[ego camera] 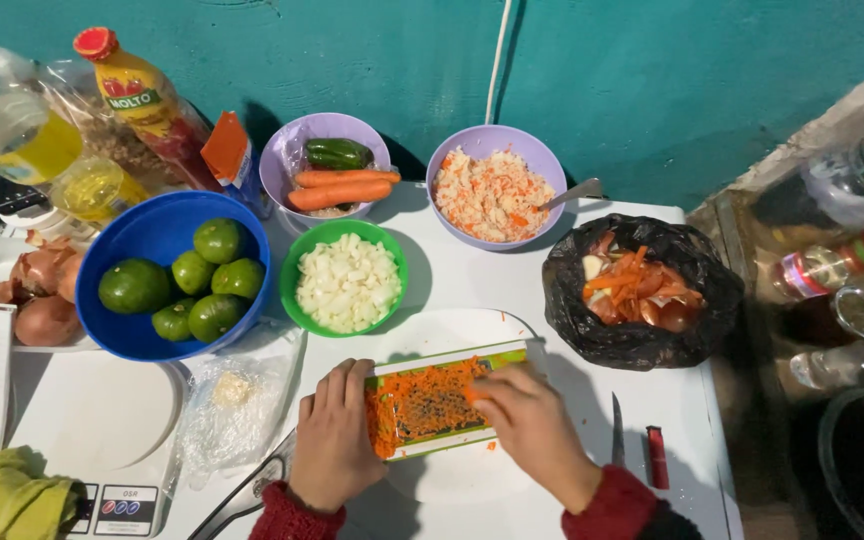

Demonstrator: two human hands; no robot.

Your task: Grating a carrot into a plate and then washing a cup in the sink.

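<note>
1. Your grater [442, 403] has a lime-green frame, coated with orange carrot shreds.
2. Just behind the grater, the green bowl [297, 258] holds pale diced onion.
3. Left of the grater, the blue bowl [152, 228] holds dark green limes.
4. Far behind the grater, two lilac bowls.
5. Your sleeves are red.

Both arms come up from the bottom edge in dark red knitted cuffs, forearms angled inward toward the grater [439, 404] — the one landmark between them. The left hand [335, 437] lies at the grater's left end, back of the hand up, fingers curled over that edge and gripping it. The right hand [532, 430] sits at the grater's right side — fingers bunched and pointing left, fingertips pressed onto its grating face.
</note>
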